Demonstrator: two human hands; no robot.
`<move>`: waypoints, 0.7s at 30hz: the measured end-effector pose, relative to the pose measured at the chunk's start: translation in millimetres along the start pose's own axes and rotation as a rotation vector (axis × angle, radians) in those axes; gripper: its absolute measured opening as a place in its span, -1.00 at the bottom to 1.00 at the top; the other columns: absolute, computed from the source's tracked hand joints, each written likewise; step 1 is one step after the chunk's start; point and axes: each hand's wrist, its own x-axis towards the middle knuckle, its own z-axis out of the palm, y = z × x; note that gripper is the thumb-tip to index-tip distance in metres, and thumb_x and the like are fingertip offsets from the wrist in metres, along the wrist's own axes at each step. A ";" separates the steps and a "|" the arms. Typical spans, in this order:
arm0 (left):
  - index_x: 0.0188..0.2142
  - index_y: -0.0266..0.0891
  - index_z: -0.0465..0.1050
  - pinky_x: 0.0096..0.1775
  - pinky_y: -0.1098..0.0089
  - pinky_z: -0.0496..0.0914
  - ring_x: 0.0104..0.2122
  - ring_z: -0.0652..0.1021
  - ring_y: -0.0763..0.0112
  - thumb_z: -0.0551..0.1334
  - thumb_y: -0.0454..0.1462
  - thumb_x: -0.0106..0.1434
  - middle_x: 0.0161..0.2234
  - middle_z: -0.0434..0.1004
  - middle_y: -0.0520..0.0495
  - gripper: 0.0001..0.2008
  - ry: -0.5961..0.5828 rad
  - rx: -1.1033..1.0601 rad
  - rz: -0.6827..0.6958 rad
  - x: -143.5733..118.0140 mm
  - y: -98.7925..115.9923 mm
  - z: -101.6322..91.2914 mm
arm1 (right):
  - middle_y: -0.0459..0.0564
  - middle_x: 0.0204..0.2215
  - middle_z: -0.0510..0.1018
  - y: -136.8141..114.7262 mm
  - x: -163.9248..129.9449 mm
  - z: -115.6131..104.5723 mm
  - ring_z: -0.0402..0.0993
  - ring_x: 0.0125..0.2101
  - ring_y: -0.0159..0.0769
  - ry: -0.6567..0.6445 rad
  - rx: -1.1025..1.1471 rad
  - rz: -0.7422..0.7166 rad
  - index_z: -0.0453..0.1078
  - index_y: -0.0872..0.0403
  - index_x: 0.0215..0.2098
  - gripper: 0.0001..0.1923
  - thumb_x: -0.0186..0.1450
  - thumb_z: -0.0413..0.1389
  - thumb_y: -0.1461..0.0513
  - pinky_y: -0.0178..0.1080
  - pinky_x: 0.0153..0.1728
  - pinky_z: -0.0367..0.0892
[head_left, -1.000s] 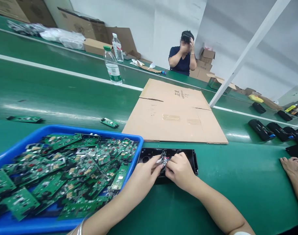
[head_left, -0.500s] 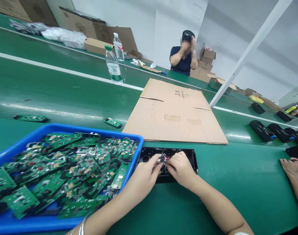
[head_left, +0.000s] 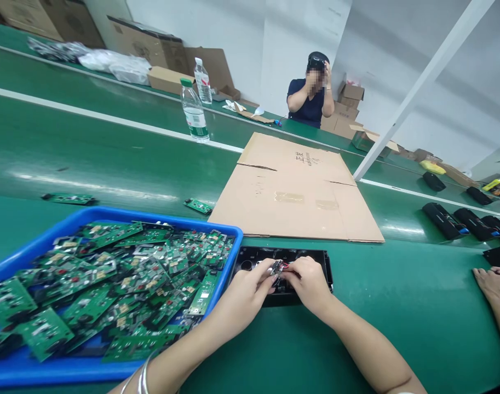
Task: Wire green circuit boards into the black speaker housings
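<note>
While my left hand (head_left: pixel 243 295) and right hand (head_left: pixel 309 282) meet over the black housing (head_left: pixel 321 262) on the green bench (head_left: pixel 397 306), both grips pinch one small wired part (head_left: pixel 279 266), beside the blue tray (head_left: pixel 69 372) of circuit boards (head_left: pixel 110 284).

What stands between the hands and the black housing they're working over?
Nothing visible does. The left hand and right hand pinch a small part together directly over the black housing. The blue tray lies just left of the housing, apart from the fingertips.
</note>
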 end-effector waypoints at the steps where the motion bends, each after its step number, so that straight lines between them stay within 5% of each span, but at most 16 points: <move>1: -0.29 -0.17 0.31 -0.27 0.31 0.50 -0.40 0.57 0.28 0.04 -0.12 0.16 -0.44 0.54 0.01 -0.78 0.000 -0.012 -0.004 -0.2 0.7 0.2 | -0.09 -0.54 0.50 -0.8 1.5 -1.4 0.38 -0.49 -0.38 -0.011 0.023 0.025 0.39 0.10 -0.50 -0.91 0.16 0.16 0.31 -0.33 -0.41 0.23; 5: -0.27 -0.20 0.28 -0.26 0.27 0.50 -0.32 0.57 0.21 0.06 -0.10 0.12 -0.34 0.56 -0.07 -0.73 0.027 -0.074 -0.061 -0.4 4.2 0.7 | -0.09 -0.50 0.49 -4.1 7.7 -17.6 0.41 -0.47 -0.40 -0.164 0.160 0.115 0.40 0.10 -0.46 -0.97 0.14 0.17 0.31 -0.37 -0.42 0.30; 10: -0.16 -0.25 0.23 -0.27 0.22 0.49 -0.34 0.58 0.14 0.06 -0.10 0.10 -0.35 0.56 -0.14 -0.64 0.175 -0.066 -0.140 1.7 6.8 0.1 | -0.05 -0.29 0.50 7.0 11.4 -43.6 0.46 -0.28 -0.36 -0.369 0.542 0.179 0.30 0.07 -0.17 -0.66 0.07 0.18 0.35 -0.29 -0.23 0.37; 14: -0.19 -0.24 0.20 -0.25 0.25 0.48 -0.31 0.58 0.15 0.03 -0.10 0.10 -0.30 0.56 -0.19 -0.67 0.201 -0.077 -0.148 2.5 4.8 -0.5 | -0.04 -0.39 0.53 23.0 14.4 -44.7 0.51 -0.36 -0.32 -0.388 0.798 0.355 0.26 0.09 -0.36 -0.87 0.15 0.11 0.22 -0.27 -0.32 0.40; 18: -0.24 -0.22 0.20 -0.25 0.27 0.48 -0.29 0.58 0.15 0.02 -0.10 0.12 -0.30 0.57 -0.20 -0.72 0.194 -0.047 -0.156 2.9 1.6 0.1 | -0.11 -0.59 0.49 23.6 15.9 -38.7 0.49 -0.53 -0.34 -0.392 0.822 0.397 0.30 0.10 -0.49 -0.81 0.11 0.16 0.14 -0.33 -0.48 0.37; 21: -0.20 -0.24 0.20 -0.28 0.26 0.48 -0.33 0.59 0.14 0.03 -0.09 0.11 -0.32 0.57 -0.20 -0.67 0.204 -0.030 -0.164 2.9 0.5 1.2 | -0.13 -0.60 0.48 11.0 14.8 -35.7 0.44 -0.57 -0.41 -0.346 0.660 0.248 0.41 0.11 -0.48 -0.92 0.14 0.13 0.25 -0.37 -0.50 0.33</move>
